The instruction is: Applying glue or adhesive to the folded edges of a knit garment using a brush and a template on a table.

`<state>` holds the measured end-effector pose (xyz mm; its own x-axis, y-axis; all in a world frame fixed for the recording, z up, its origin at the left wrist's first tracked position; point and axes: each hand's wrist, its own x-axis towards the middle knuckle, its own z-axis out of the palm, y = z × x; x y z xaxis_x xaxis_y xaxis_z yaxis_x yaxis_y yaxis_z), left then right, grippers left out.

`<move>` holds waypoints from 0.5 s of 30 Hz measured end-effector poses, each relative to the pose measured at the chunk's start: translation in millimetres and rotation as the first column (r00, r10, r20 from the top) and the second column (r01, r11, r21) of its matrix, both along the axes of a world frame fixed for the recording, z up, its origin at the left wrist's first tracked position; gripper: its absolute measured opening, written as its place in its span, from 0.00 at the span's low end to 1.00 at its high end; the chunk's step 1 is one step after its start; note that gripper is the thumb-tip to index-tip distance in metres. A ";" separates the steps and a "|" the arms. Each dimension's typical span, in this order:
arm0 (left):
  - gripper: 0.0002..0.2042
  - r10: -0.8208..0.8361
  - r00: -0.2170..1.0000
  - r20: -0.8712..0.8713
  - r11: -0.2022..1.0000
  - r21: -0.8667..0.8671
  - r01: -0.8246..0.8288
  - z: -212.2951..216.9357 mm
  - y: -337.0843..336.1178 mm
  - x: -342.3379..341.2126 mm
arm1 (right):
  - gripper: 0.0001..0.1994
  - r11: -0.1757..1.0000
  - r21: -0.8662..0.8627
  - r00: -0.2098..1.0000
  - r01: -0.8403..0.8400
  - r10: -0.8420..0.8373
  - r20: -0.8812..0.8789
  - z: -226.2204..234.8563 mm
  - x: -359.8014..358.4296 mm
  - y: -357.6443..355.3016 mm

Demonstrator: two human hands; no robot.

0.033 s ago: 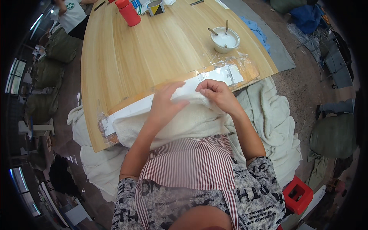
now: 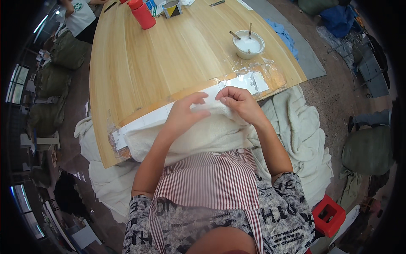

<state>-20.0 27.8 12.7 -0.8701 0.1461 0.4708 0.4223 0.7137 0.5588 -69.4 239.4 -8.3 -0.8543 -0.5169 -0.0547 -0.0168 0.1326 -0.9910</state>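
A white fleecy cloth (image 2: pixel 186 137) lies bunched along the near edge of the table, between my forearms and partly against my striped apron. My right hand (image 2: pixel 243 106) is closed in a pinch at the cloth's upper edge; its fingertips hide the exact grip. Just left of it, my left hand (image 2: pixel 186 114) hovers over the cloth with thumb and fingers apart, nothing between them. Beyond the cloth, a white paper strip with lines (image 2: pixel 154 117) is taped along the table's edge.
On the wooden table (image 2: pixel 169 59) stand a white bowl (image 2: pixel 242 53) of white paste with several handled tools, a red bottle (image 2: pixel 142 15) and a small box (image 2: pixel 172 9). More pale fleece (image 2: pixel 292 122) hangs at both sides. A red stool (image 2: pixel 328 216) is at right; another person (image 2: pixel 80 19) stands far left.
My left hand has shifted very slightly and shows less blur, its fingers still apart. The right hand and the cloth look the same.
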 end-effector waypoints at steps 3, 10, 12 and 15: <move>0.12 -0.320 0.688 0.651 0.887 0.462 -0.025 0.9 -4.5 -11.7 | 0.07 0.999 -0.032 1.000 -0.011 0.010 -0.020 7.7 -2.3 -0.7; 0.09 -0.160 0.853 0.496 0.933 0.358 -0.033 -4.5 -3.2 -9.9 | 0.06 0.973 0.193 0.982 -0.130 0.154 -0.113 15.0 -3.8 -3.1; 0.08 -0.058 0.980 0.189 0.987 0.158 0.028 -7.5 5.5 6.5 | 0.05 0.979 0.202 0.972 -0.008 0.055 -0.227 19.5 1.7 -5.8; 0.08 -0.105 0.924 0.366 0.846 0.522 -0.111 -7.5 17.8 33.1 | 0.04 0.970 0.165 0.825 0.179 -0.056 -0.563 5.8 10.8 -6.9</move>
